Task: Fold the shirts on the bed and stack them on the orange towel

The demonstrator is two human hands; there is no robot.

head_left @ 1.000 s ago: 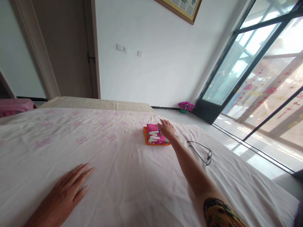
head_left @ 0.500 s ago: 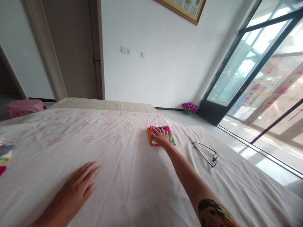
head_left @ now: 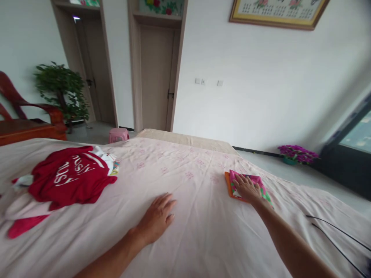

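Note:
My right hand [head_left: 247, 188] lies flat with fingers spread on a small folded stack of cloth. Its upper piece is pink and green patterned cloth [head_left: 255, 178], and an orange cloth [head_left: 228, 186] shows beneath at the left edge. Resting on the pale sheet [head_left: 199, 239], my left hand [head_left: 158, 217] has its fingers stretched out and holds nothing. Farther left sits a heap of clothes, with a red garment with white lettering [head_left: 72, 177] on top. Pink and white pieces stick out under it.
Black-framed glasses [head_left: 339, 224] lie to the right, partly cut off by the frame. Beyond the covered surface are a pink stool [head_left: 118, 134], a potted tree [head_left: 60, 90], a wooden armchair [head_left: 31, 116] and purple flowers [head_left: 297, 152] near the wall.
My view has turned left, bringing the clothes heap, armchair and tree into sight. The right hand stays on the folded cloth; the left hand still lies on the sheet.

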